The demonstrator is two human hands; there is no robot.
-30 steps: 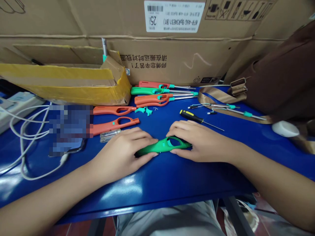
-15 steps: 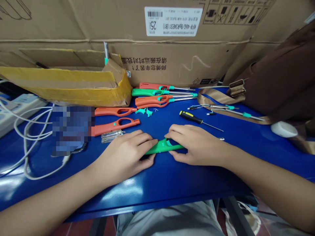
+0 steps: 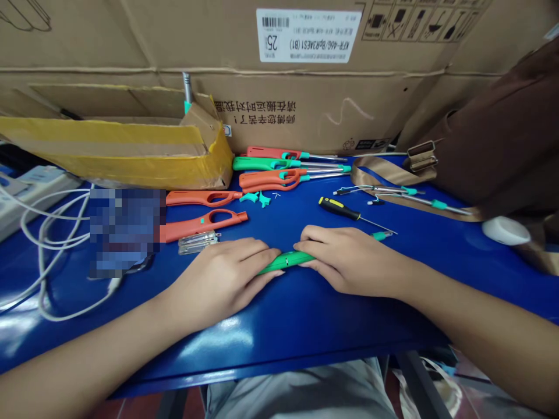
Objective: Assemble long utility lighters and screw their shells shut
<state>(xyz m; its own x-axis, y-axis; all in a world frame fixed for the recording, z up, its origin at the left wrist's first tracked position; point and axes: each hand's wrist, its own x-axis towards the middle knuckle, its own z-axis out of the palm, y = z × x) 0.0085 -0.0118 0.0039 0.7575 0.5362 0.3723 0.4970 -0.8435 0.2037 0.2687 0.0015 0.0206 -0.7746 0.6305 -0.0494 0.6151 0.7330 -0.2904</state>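
Note:
Near the front of the blue table, both hands grip a green lighter casing (image 3: pixel 288 260), the long-handled kind. My left hand (image 3: pixel 225 273) is closed round its left end, thumb below and fingers on top. My right hand (image 3: pixel 345 259) pinches the right part in the same way. Only the middle of the casing shows between the fingertips, its narrow edge towards me with a small gap in it. A turquoise tip piece (image 3: pixel 382 235) pokes out behind the right hand. Just left of the left hand lies a clear lighter fuel tank (image 3: pixel 198 242).
Beyond the hands lie orange casings (image 3: pixel 205 226), turquoise triggers (image 3: pixel 264 199), a black-and-yellow screwdriver (image 3: pixel 339 208), assembled lighters (image 3: pixel 275 179) and metal rods with wires (image 3: pixel 437 203). A taped carton (image 3: pixel 174 169), a white cable (image 3: pixel 43 262) and a tan strap (image 3: pixel 384 169) stand or lie around them.
The green casing has rolled in the fingers, so its narrow edge now faces me and the trigger opening is out of sight. More of the turquoise tip piece shows behind the right hand.

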